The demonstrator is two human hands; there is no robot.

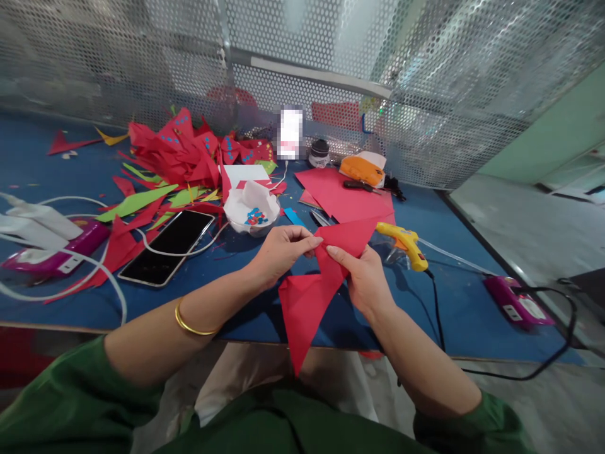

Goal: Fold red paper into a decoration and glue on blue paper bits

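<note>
Both hands hold one folded piece of red paper (309, 302) with pointed ends, in front of me over the table's near edge. My left hand (283, 252) pinches its upper left edge between thumb and fingertips. My right hand (367, 277) grips the right side, thumb on top and the other fingers hidden behind. Just beyond the hands lie scissors (321, 219), partly covered by the paper, and a blue strip (294, 217). A bowl (252, 208) lined with white holds small blue and red bits. To the right rests a yellow glue gun (404, 244) with a glue stick in its back.
A black phone (170, 247) and a purple power strip (59, 249) with white cables lie left. Behind them is a heap of red paper shapes (174, 151). Red sheets (352, 194) lie beyond my hands. Another purple power strip (517, 302) sits right. Perforated metal panels (302, 57) border the back.
</note>
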